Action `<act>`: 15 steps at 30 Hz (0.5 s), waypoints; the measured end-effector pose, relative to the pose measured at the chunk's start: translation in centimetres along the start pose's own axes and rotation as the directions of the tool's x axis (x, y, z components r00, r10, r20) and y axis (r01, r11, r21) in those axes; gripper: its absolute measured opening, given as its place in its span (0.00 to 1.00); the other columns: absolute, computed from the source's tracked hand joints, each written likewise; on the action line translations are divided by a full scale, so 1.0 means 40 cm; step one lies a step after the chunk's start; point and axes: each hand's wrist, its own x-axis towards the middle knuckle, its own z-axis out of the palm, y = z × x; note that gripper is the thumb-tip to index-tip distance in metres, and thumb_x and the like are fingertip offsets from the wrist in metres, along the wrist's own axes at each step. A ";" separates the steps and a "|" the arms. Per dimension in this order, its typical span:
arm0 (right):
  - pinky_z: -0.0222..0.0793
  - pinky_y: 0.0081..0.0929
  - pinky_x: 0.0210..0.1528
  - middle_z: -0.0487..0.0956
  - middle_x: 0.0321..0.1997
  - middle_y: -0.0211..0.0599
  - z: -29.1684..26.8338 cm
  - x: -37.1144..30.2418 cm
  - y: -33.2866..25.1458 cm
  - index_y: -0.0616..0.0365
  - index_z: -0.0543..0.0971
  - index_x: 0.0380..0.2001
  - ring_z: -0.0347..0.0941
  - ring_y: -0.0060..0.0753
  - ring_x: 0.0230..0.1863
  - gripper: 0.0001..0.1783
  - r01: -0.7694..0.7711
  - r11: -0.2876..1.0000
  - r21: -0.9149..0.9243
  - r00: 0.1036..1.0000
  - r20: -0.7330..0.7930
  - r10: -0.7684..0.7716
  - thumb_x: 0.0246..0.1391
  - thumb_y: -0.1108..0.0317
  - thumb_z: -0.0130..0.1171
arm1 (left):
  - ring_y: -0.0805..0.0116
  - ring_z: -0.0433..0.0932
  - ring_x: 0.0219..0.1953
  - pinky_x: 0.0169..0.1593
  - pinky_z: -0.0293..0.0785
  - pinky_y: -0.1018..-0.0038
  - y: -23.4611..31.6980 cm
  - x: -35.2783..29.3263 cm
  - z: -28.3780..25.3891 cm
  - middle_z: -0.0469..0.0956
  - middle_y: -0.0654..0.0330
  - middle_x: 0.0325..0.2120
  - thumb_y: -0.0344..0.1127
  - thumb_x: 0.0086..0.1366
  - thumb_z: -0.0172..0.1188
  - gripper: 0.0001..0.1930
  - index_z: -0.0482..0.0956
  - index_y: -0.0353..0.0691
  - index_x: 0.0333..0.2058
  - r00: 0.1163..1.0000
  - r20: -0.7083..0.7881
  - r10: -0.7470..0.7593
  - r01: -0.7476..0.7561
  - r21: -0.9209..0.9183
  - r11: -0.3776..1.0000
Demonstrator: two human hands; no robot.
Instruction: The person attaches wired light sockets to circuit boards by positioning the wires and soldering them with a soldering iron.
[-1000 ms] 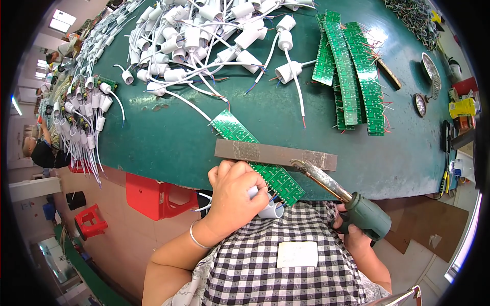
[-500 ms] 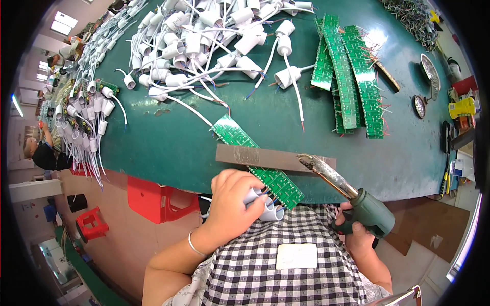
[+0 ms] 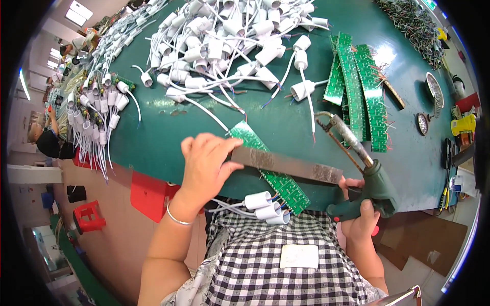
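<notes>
My left hand pinches the left end of a flat brown bar between thumb and fingers. The bar lies across a long green circuit board strip, covering part of it. Three white lamp sockets hang by short wires from the strip's near end, over the table edge. In my right hand is a dark green soldering gun, its metal tip pointing up and away. A fingertip of that hand is at or very close to the bar's right end.
A large heap of white sockets with cables fills the far middle, another bunch the left edge. Stacked circuit strips, a thin brown stick and small metal dishes lie to the right. Red stools stand at the left below.
My left hand has moved from the sockets up to the bar's left end. The bar is tilted more, its right end lower. The soldering gun has risen, its tip now beyond the bar.
</notes>
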 end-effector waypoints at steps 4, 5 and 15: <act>0.65 0.47 0.58 0.74 0.50 0.53 -0.013 0.006 0.006 0.64 0.64 0.59 0.74 0.46 0.50 0.36 0.042 0.999 -0.012 0.997 -0.059 -0.042 0.53 0.54 0.61 | 0.64 0.69 0.45 0.51 0.55 0.63 -0.007 0.089 0.004 0.77 0.68 0.35 0.38 0.45 0.70 0.24 0.80 0.50 0.45 1.000 -0.008 0.019 -0.019 -0.016 1.000; 0.65 0.47 0.58 0.74 0.51 0.52 -0.013 0.006 0.006 0.63 0.64 0.59 0.74 0.46 0.50 0.35 0.054 0.998 -0.020 0.997 -0.058 -0.055 0.54 0.55 0.60 | 0.64 0.69 0.45 0.51 0.55 0.63 -0.007 0.098 0.014 0.77 0.68 0.35 0.38 0.45 0.70 0.24 0.80 0.50 0.45 1.000 -0.006 0.014 -0.014 -0.018 1.000; 0.62 0.49 0.61 0.73 0.52 0.48 -0.075 -0.023 0.007 0.64 0.65 0.56 0.73 0.48 0.49 0.32 0.072 0.997 -0.002 0.991 -0.112 -0.072 0.55 0.55 0.61 | 0.60 0.71 0.44 0.52 0.60 0.64 0.098 0.100 -0.018 0.76 0.62 0.40 0.38 0.53 0.65 0.13 0.81 0.48 0.39 0.968 -0.090 0.234 -0.244 -0.554 0.796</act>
